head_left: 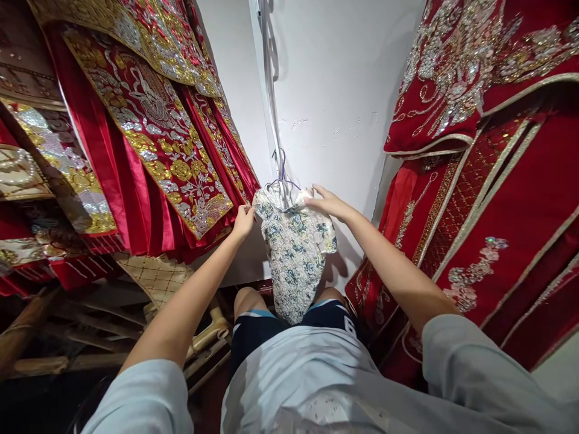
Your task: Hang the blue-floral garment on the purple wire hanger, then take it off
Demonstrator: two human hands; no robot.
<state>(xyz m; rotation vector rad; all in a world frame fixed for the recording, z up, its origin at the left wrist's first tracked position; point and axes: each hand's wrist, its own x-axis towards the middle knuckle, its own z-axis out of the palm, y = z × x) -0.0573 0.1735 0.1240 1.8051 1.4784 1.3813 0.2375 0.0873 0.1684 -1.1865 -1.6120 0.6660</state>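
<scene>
In front of me hangs a short-sleeved floral dress (296, 253), cream with dark blue-green flowers. A thin purple hanger (283, 172) shows at its neckline, hooked near a white upright strip. My left hand (245, 220) pinches the edge of the dress's left sleeve near the shoulder. At the opposite shoulder, my right hand (329, 203) touches the cloth near the collar, with fingers stretched and somewhat apart. The lower end of the dress drops between my knees.
Red garments with gold and silver embroidery (181, 163) hang close on the left. More red beaded garments (511, 229) hang close on the right. A white wall (335, 78) stands behind the dress. Bamboo-like furniture (210, 331) is at lower left.
</scene>
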